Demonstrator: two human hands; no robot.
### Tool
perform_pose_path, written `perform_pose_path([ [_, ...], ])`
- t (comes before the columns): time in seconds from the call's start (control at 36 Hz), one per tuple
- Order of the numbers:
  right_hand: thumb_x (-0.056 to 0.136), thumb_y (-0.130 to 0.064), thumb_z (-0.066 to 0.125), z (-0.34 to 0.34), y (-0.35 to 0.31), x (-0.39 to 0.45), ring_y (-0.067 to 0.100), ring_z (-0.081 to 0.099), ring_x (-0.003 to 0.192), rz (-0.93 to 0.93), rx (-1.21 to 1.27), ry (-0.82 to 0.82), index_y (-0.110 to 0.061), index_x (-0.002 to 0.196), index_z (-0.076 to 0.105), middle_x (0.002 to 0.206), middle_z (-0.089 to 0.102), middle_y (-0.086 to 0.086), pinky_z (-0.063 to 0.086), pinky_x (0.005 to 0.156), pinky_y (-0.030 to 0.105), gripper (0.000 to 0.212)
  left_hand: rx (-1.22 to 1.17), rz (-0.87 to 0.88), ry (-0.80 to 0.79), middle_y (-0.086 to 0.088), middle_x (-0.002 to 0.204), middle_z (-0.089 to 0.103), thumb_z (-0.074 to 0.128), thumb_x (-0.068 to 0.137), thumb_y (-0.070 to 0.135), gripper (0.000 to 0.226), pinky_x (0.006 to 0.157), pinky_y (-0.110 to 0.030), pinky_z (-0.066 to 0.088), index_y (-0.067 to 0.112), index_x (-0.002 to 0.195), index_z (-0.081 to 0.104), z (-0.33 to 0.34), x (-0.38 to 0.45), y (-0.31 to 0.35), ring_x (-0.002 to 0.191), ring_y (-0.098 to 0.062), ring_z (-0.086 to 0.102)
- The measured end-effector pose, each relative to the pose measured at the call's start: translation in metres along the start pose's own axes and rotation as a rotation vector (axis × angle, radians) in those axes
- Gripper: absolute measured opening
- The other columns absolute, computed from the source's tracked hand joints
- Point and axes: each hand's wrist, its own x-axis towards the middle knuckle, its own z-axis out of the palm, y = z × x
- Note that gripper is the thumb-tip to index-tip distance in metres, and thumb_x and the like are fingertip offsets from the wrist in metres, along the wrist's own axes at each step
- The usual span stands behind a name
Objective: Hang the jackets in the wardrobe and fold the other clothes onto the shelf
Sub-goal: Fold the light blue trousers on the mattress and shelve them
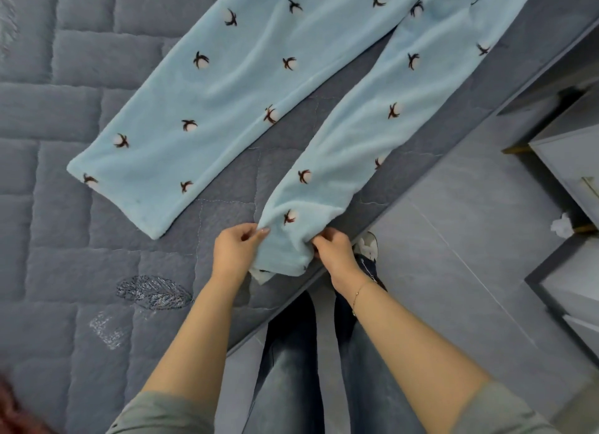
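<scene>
The pale blue fleece pyjama trousers (259, 76) lie spread flat on the bed (64, 239), both legs fanned apart, the soft pile dotted with small white cotton bolls on dark brown stems. The hem of the leg nearest the bed's edge is bunched and lifted slightly off the grey quilted cover. The left hand (233, 255) pinches one side of that hem between thumb and curled fingers; the right hand (334, 252), a thin bracelet (359, 292) on its wrist, grips the other side with fingers curled into the fleece. Beyond the bed's edge lies the grey tiled floor (453, 239), with pale cabinet drawers (570, 161) past it.
</scene>
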Motion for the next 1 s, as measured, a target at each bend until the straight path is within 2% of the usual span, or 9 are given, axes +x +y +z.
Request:
perform_pose_path([
  [0.17,0.09,-0.024,0.066,0.007,0.017,-0.025,0.013,0.064,0.107,0.059,0.234,-0.107,-0.024,0.113,0.06,0.111,0.07,-0.005,0.051,0.093,0.033,0.023,-0.148,-0.029,-0.096,-0.011,0.076,0.071,0.06,0.095,0.019,0.018,0.059,-0.024,0.049,0.011,0.091,0.076,-0.026,-0.02,0.017,0.064,-0.018,0.059],
  [0.22,0.091,-0.024,0.066,0.011,0.018,-0.037,0.012,0.066,0.087,0.058,0.221,-0.13,-0.023,0.098,0.07,0.094,0.073,-0.004,0.054,0.077,0.026,0.008,-0.14,-0.038,-0.142,-0.019,0.08,0.071,0.058,0.097,0.021,0.021,0.063,-0.031,0.047,0.008,0.092,0.075,-0.029,-0.024,0.02,0.067,-0.022,0.058],
  [0.33,0.089,-0.028,0.068,0.016,0.014,-0.057,0.013,0.058,0.068,-0.06,0.224,0.082,-0.016,0.074,0.065,0.07,0.065,0.0,0.049,0.058,0.026,0.02,-0.138,-0.038,-0.098,-0.001,0.065,0.064,0.056,0.098,0.022,0.024,0.051,-0.02,0.044,0.008,0.083,0.069,-0.025,-0.03,0.026,0.056,-0.013,0.054],
  [0.5,0.088,-0.022,0.07,0.009,0.014,-0.102,0.003,0.053,0.057,-0.252,0.42,0.375,-0.014,0.066,0.05,0.059,0.057,-0.008,0.045,0.053,0.014,0.031,-0.083,0.074,0.007,0.005,0.065,0.04,0.049,0.101,0.025,0.033,0.056,-0.028,0.027,0.018,0.069,0.044,-0.032,-0.026,0.037,0.061,-0.013,0.035],
  [0.64,0.087,-0.004,0.058,0.026,0.044,-0.116,0.014,0.039,0.058,-0.155,0.319,0.276,-0.016,0.057,0.04,0.056,0.039,0.0,0.043,0.057,0.031,0.038,0.154,0.218,0.148,0.006,0.065,0.046,0.049,0.098,0.04,0.03,0.054,-0.033,0.032,0.023,0.074,0.047,-0.042,-0.022,0.026,0.059,-0.013,0.041],
  [0.75,0.09,-0.025,0.065,0.032,0.061,-0.095,0.015,0.051,0.073,0.133,0.081,0.137,-0.012,0.073,0.053,0.075,0.054,0.003,0.045,0.072,0.032,0.025,0.332,0.125,0.196,-0.001,0.064,0.047,0.057,0.094,0.043,0.038,0.053,-0.033,0.03,0.015,0.07,0.046,-0.059,-0.003,-0.005,0.062,-0.02,0.044],
  [0.86,0.093,-0.027,0.063,0.026,0.059,-0.06,0.016,0.059,0.097,0.115,0.144,0.202,-0.018,0.102,0.06,0.107,0.063,0.004,0.05,0.09,0.034,0.012,0.244,-0.036,0.124,-0.005,0.086,0.054,0.061,0.093,0.039,0.033,0.058,-0.03,0.037,0.006,0.091,0.056,-0.059,0.009,-0.028,0.08,-0.022,0.051],
  [0.92,0.095,-0.025,0.061,0.022,0.047,-0.041,0.013,0.061,0.096,0.049,0.173,0.163,-0.018,0.112,0.058,0.107,0.064,0.002,0.052,0.087,0.029,0.018,0.095,-0.066,0.104,-0.004,0.101,0.054,0.062,0.092,0.04,0.035,0.066,-0.028,0.041,0.008,0.105,0.054,-0.056,0.009,-0.033,0.086,-0.018,0.052],
  [1.0,0.094,-0.024,0.064,0.024,0.024,-0.018,0.009,0.064,0.092,0.028,0.2,-0.007,-0.016,0.12,0.055,0.104,0.066,-0.001,0.054,0.071,0.018,0.029,-0.071,-0.035,0.079,-0.004,0.097,0.059,0.062,0.094,0.032,0.021,0.075,-0.031,0.046,0.012,0.096,0.059,-0.053,0.003,-0.037,0.087,-0.018,0.054],
])
